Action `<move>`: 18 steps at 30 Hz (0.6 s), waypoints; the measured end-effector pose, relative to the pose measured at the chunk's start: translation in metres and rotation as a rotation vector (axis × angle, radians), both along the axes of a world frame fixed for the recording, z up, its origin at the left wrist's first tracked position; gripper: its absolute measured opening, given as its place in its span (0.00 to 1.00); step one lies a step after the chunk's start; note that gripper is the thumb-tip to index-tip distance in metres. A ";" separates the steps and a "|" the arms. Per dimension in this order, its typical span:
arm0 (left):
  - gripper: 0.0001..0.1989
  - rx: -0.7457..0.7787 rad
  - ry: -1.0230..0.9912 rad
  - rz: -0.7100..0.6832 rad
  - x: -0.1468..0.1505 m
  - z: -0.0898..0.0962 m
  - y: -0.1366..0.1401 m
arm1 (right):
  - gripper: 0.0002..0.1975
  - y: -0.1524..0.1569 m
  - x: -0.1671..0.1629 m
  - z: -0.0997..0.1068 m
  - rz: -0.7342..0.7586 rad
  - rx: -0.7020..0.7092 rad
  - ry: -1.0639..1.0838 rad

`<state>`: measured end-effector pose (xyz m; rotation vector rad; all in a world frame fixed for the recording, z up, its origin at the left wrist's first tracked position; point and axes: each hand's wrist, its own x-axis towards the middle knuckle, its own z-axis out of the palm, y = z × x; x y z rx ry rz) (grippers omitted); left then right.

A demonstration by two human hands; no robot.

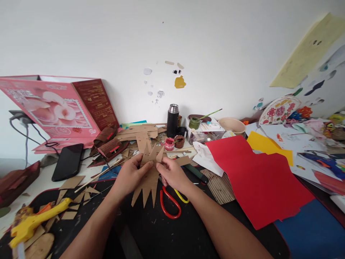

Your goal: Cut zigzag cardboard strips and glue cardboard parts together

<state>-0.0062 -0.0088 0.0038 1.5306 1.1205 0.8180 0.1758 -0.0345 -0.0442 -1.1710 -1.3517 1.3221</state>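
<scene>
Between my two hands is a brown cardboard cutout [147,185] with pointed spikes at its top and bottom ends, raised over the black mat. My left hand [132,172] grips its left edge, thumb on the front face. On the other edge my right hand [170,171] pinches it, thumb also in front; the remaining fingers are partly hidden. Scissors with a red handle loop [170,204] lie just below my right hand, their blades out of sight. A yellow handle loop [182,197] shows beside them. A dark green cutter knife [196,173] rests to the right.
A yellow glue gun [40,219] and cardboard scraps lie at left, near a black phone [67,162] and a pink box [61,111]. A black thermos [173,121] and paint jars [169,144] stand at the back. Red paper [258,180] covers the right side.
</scene>
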 end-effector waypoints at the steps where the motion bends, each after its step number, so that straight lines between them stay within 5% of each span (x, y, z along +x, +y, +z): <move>1: 0.25 0.002 0.005 -0.006 0.000 0.000 0.000 | 0.08 0.000 0.000 0.002 0.001 -0.009 -0.003; 18: 0.20 0.115 0.115 -0.030 -0.007 -0.006 0.003 | 0.09 -0.005 0.000 0.003 0.030 0.009 -0.104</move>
